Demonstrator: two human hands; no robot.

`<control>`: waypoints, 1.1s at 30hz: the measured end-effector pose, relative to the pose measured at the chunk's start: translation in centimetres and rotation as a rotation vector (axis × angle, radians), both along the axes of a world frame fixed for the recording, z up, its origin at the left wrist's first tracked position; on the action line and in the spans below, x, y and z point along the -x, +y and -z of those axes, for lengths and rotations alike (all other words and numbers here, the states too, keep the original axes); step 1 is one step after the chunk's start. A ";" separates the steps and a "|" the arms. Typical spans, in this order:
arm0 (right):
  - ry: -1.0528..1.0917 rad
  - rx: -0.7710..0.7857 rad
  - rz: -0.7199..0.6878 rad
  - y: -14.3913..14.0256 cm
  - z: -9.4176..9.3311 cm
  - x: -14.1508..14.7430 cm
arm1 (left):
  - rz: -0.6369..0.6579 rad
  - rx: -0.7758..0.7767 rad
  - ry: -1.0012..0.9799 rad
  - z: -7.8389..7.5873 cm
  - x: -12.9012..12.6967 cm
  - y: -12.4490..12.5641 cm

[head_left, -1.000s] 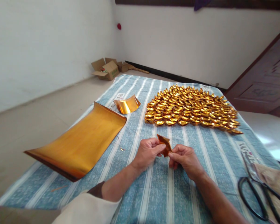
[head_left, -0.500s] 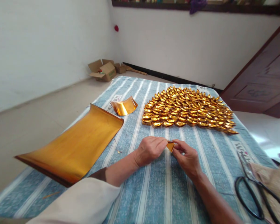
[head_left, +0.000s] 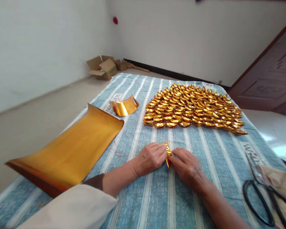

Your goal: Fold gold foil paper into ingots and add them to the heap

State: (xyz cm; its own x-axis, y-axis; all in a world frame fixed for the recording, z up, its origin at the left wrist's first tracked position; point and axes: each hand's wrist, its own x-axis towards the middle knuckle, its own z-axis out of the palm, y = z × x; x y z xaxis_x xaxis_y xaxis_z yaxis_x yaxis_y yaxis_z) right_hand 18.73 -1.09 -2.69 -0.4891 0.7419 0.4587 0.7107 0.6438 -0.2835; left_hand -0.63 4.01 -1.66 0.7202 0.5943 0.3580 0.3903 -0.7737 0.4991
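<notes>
A small folded piece of gold foil paper point(head_left: 168, 150) is pinched between my two hands above the striped cloth point(head_left: 158, 197). My left hand point(head_left: 151, 158) grips its left side, the fingers pressed together. On its right side the thumb and fingers of my right hand point(head_left: 187, 165) close on the lower part. Fingertips cover some of the paper's edges. Beyond my hands lie many folded gold paper ingots point(head_left: 193, 109), packed in rows. To the left, a large gold foil sheet point(head_left: 71, 149) with curled ends rests on the cloth, and a smaller curved gold sheet point(head_left: 125, 106) is behind it.
Black-handled scissors point(head_left: 257, 190) lie at the right edge beside a beige cloth point(head_left: 280, 187). Small gold scraps point(head_left: 119, 155) are left of my hands. Open cardboard boxes point(head_left: 103, 68) stand on the floor at the far left, and a brown door point(head_left: 269, 70) is at right.
The foil piece has been turned and now shows a shiny, narrow upright face. My right hand has come closer to my left, its fingers flatter. The view has tipped slightly downward.
</notes>
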 end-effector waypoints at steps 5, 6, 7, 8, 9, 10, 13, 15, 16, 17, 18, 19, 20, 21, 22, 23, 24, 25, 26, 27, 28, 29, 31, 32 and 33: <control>-0.062 0.027 -0.030 0.0 0.2 -0.1 | 0.012 -0.124 0.144 0.5 0.7 -0.8; -0.060 0.035 -0.031 -0.1 0.1 -0.1 | 0.003 -0.113 0.168 0.5 0.8 -0.9; -0.052 0.039 -0.028 -0.1 0.1 -0.1 | -0.005 -0.098 0.191 0.5 0.9 -1.1; -0.039 0.039 -0.023 -0.1 0.1 0.0 | -0.011 -0.084 0.215 0.4 1.0 -1.3; -0.023 0.036 -0.018 -0.1 0.0 0.0 | -0.015 -0.075 0.236 0.3 1.1 -1.4; -0.004 0.031 -0.013 0.0 0.0 0.0 | -0.016 -0.070 0.255 0.2 1.1 -1.4; 0.075 0.027 -0.006 0.2 0.1 0.0 | -0.016 -0.060 0.281 -0.2 1.2 -1.5; 0.135 0.037 -0.002 0.3 0.2 -0.1 | -0.008 -0.049 0.283 -0.4 1.3 -1.5; 0.165 0.046 0.001 0.4 0.2 -0.1 | -0.002 -0.044 0.287 -0.5 1.3 -1.5; 0.191 0.059 0.004 0.6 0.3 -0.1 | 0.003 -0.040 0.291 -0.5 1.4 -1.4; 0.215 0.075 0.009 0.7 0.3 -0.2 | 0.007 -0.039 0.294 -0.5 1.4 -1.4; 0.235 0.094 0.015 0.8 0.4 -0.2 | 0.008 -0.039 0.294 -0.5 1.4 -1.4; 0.247 0.116 0.017 1.0 0.5 -0.2 | 0.008 -0.041 0.291 -0.4 1.4 -1.4; 0.252 0.138 0.019 1.1 0.5 -0.2 | 0.004 -0.046 0.283 -0.4 1.4 -1.4; 0.251 0.160 0.020 1.3 0.6 -0.2 | -0.001 -0.053 0.274 -0.4 1.4 -1.4; 0.247 0.182 0.023 1.4 0.7 -0.2 | -0.003 -0.059 0.265 -0.3 1.4 -1.4; 0.243 0.204 0.032 1.5 0.8 -0.2 | -0.002 -0.065 0.257 -0.3 1.4 -1.4; 0.241 0.224 0.048 1.6 0.9 -0.1 | 0.001 -0.069 0.252 -0.3 1.3 -1.4; 0.242 0.241 0.068 1.7 1.0 0.0 | 0.005 -0.072 0.251 -0.4 1.3 -1.4; 0.248 0.256 0.088 1.8 1.1 0.1 | 0.010 -0.073 0.254 -0.4 1.3 -1.4; 0.255 0.268 0.105 1.8 1.2 0.2 | 0.013 -0.074 0.259 -0.4 1.3 -1.4; 0.265 0.277 0.119 1.9 1.2 0.3 | 0.014 -0.075 0.264 -0.4 1.3 -1.4; 0.287 0.289 0.137 1.9 1.3 0.5 | 0.011 -0.082 0.271 -0.5 1.4 -1.4; 0.299 0.293 0.145 2.0 1.3 0.6 | 0.008 -0.086 0.270 -0.5 1.4 -1.4; 0.311 0.296 0.152 2.0 1.4 0.7 | 0.005 -0.088 0.267 -0.5 1.4 -1.4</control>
